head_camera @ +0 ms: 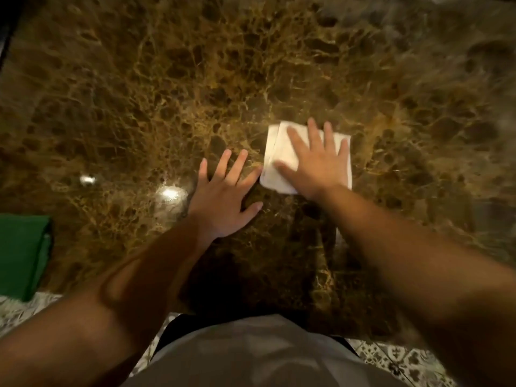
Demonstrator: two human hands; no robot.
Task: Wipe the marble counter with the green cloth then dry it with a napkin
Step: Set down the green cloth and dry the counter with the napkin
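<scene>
The brown veined marble counter fills most of the view. A folded white napkin lies flat on it, right of centre. My right hand presses down on the napkin with fingers spread, covering its right half. My left hand rests flat on the bare marble just left of the napkin, fingers apart, holding nothing. The green cloth lies folded at the counter's near left edge, well away from both hands.
The counter's front edge runs along the bottom, with patterned floor tiles below it. Bright light reflections glint on the marble left of my left hand. A dark edge bounds the counter at the far left.
</scene>
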